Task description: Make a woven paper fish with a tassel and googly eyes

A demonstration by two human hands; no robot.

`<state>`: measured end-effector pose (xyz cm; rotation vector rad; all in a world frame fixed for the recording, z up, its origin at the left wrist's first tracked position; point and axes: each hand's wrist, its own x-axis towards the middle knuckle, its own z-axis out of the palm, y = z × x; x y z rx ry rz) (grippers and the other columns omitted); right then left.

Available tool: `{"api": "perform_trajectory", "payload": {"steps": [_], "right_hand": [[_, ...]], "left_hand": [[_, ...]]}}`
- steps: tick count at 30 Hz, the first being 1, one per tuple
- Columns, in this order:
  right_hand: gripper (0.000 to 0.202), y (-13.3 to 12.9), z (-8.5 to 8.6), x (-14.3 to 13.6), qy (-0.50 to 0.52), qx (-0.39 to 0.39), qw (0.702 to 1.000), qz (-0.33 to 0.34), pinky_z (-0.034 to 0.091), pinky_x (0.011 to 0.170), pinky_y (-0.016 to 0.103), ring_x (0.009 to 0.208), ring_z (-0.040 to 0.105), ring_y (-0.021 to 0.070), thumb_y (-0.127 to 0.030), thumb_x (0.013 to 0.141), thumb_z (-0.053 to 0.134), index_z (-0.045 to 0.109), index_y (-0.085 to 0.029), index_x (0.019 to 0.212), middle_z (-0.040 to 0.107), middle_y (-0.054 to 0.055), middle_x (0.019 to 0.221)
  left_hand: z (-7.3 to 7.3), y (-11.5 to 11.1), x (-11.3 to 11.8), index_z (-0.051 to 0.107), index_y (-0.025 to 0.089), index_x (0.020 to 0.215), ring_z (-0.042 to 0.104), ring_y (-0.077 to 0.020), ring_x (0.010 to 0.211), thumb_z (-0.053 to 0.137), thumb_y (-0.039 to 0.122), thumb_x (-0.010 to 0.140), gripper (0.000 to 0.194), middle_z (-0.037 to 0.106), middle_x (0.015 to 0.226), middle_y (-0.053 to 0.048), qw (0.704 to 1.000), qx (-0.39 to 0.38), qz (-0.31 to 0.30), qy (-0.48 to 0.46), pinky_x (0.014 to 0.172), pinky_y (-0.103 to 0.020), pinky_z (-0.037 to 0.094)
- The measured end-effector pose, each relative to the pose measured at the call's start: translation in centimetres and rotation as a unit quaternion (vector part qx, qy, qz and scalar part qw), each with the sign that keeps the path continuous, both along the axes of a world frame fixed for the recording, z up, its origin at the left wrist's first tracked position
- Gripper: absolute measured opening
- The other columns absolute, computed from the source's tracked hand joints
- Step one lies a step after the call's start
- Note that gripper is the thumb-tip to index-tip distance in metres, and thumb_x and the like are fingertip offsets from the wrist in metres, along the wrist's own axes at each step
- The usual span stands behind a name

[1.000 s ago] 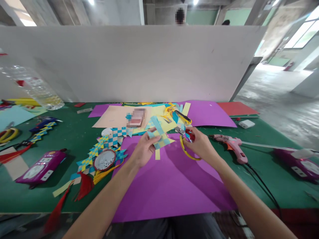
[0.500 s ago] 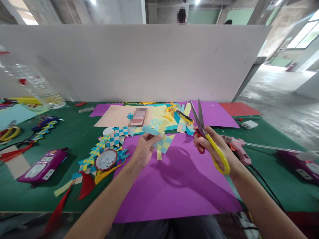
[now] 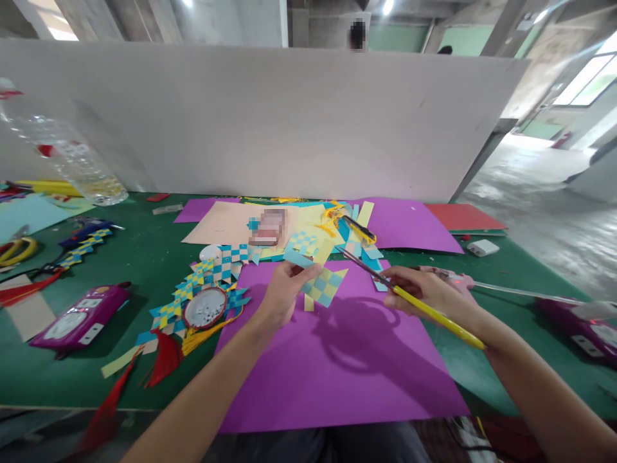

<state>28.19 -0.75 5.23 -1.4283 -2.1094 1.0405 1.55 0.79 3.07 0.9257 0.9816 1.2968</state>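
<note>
My left hand (image 3: 284, 289) pinches a woven blue-and-yellow paper piece (image 3: 326, 284) with loose strips sticking out, held above the purple sheet (image 3: 337, 373). To its right, my right hand (image 3: 419, 289) is wrapped round the scissors (image 3: 400, 292), which have yellow on the handle. Their blades point left toward the woven piece and are seen edge-on; a small gap separates the tips from it. Shadows of hands and scissors fall on the purple sheet. A blue strip (image 3: 380, 280) lies just behind the blades.
At the left are woven paper fish (image 3: 193, 283), a dish of small beads (image 3: 205, 307), a red tassel (image 3: 166, 357), a purple device (image 3: 81, 318) and a bottle (image 3: 72, 151). A pink glue gun (image 3: 460, 281) lies right. Behind are paper sheets (image 3: 222, 222) and a white partition (image 3: 270, 122).
The scissors have swung down from pointing up to pointing left, closer to the woven piece. My left hand and the piece have shifted slightly right. A blue strip now lies on the purple sheet's back edge.
</note>
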Motion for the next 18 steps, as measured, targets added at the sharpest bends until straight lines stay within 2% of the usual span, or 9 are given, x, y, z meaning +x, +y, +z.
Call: {"api": "perform_trajectory", "payload": {"steps": [5,12,18], "right_hand": [[0.045,-0.4,0.1,-1.2,0.023,0.022,0.999,0.005,0.044,0.053,0.027,0.059,0.058,0.0171,-0.052,0.076,0.067,0.063,-0.020,0.108,0.063,0.002,0.069],[0.039,0.3,1.1,-1.8,-0.032,0.023,0.999,0.027,0.047,0.059,0.028,0.066,0.062,0.0184,-0.045,0.079,0.066,0.061,-0.020,0.108,0.067,0.003,0.076],[0.036,0.0,1.7,-2.7,-0.044,0.018,0.999,0.019,0.045,0.060,0.027,0.067,0.060,0.0174,-0.045,0.080,0.065,0.061,-0.021,0.106,0.066,0.001,0.074]], "left_hand": [[0.1,-0.2,0.0,0.070,0.016,0.071,0.061,-0.0147,0.064,0.084,0.035,0.059,0.027,0.069,0.070,-0.003,1.000,0.011,-0.021,0.009,0.061,-0.025,0.048],[-0.1,-0.4,0.1,0.072,0.018,0.070,0.062,-0.0150,0.059,0.084,0.031,0.061,0.020,0.069,0.068,-0.003,0.999,0.001,-0.044,-0.011,0.056,-0.024,0.046],[0.2,-0.6,0.1,0.072,0.016,0.071,0.061,-0.0155,0.060,0.082,0.032,0.065,0.019,0.070,0.069,-0.003,0.998,0.000,-0.056,0.001,0.059,-0.026,0.048]]}}
